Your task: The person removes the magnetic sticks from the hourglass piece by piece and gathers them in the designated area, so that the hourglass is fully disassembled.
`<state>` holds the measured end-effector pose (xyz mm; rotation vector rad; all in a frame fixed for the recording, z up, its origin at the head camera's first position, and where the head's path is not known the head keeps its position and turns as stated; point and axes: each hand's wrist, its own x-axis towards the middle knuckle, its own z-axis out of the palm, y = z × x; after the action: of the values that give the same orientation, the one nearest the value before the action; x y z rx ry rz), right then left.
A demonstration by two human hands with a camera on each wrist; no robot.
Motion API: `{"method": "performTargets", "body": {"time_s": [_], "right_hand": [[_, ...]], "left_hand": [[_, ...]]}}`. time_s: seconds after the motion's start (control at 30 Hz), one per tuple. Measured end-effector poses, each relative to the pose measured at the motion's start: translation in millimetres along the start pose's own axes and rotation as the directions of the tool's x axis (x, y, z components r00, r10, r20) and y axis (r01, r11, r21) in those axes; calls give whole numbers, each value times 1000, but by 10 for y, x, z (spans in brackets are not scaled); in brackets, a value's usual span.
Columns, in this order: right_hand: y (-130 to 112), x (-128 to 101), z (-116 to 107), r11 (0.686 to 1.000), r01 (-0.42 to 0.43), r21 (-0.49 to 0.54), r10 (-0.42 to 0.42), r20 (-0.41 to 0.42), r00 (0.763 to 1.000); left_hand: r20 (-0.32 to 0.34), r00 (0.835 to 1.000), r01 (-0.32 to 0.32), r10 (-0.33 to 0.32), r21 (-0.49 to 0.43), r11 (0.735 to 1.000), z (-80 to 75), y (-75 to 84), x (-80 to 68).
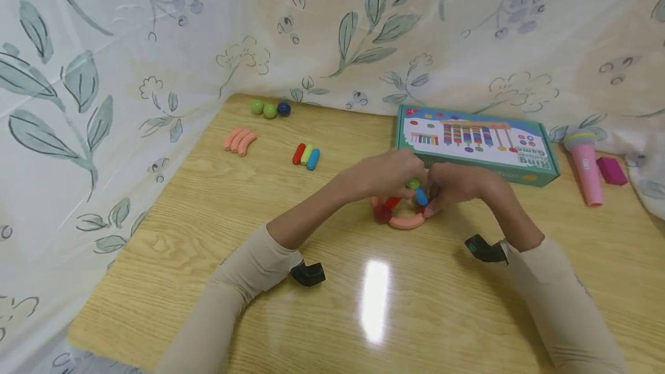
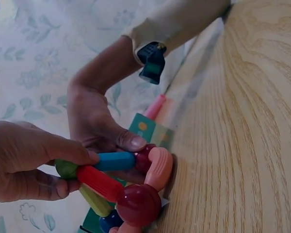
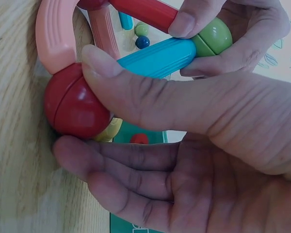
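left hand [image 1: 387,173] + right hand [image 1: 457,186] grip rod-and-ball toy [image 1: 402,209] | table [image 1: 208,235] | box [image 1: 475,142] behind

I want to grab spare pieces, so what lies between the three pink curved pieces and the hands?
In the head view, between the pink curved pieces and the left hand lie three straight sticks, red, green and blue, side by side on the table.

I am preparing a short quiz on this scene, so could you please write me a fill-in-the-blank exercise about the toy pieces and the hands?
1. The left hand pinches the ____ ball at the top of the build.
2. The right hand presses its thumb on the ____ rod.
3. Three loose balls lie near the table's far edge: two green and one ____.
4. The box lies beside a ____ toy microphone.

Missing words: green; blue; blue; pink
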<state>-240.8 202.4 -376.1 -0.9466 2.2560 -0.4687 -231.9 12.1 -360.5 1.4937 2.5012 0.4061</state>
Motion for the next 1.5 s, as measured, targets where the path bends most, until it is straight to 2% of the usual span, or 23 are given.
{"method": "performTargets", "body": {"time_s": [0.17,0.37,0.73,1.0,1.23,1.37,1.5], "right_hand": [[-14,3,-7,998,-19,52,19,13,1000],[-7,6,6,999,1,52,-1,7,1000],[-10,2,-16,999,-10,32,10,5,1000],[-21,-10,-9,999,-22,36,22,-1,1000],[-23,-9,-16,1000,-24,-7,24,-10,1000],[-18,-2,-11,1000,-4,15,4,-3,1000],[-11,4,-14,1000,-26,10,26,2,1000]], "left_hand": [[-8,1000,-17,17,-2,1000,-6,-8,5],[10,999,-37,38,-31,999,5,-30,-2],[17,1000,5,-4,-55,998,-12,-20,-22],[14,1000,-1,1,-22,1000,-15,4,-16],[15,999,33,-33,-51,998,-30,19,-16],[23,999,40,-39,-67,997,-30,17,-23],[35,999,43,-40,-81,996,-33,12,-22]]}}
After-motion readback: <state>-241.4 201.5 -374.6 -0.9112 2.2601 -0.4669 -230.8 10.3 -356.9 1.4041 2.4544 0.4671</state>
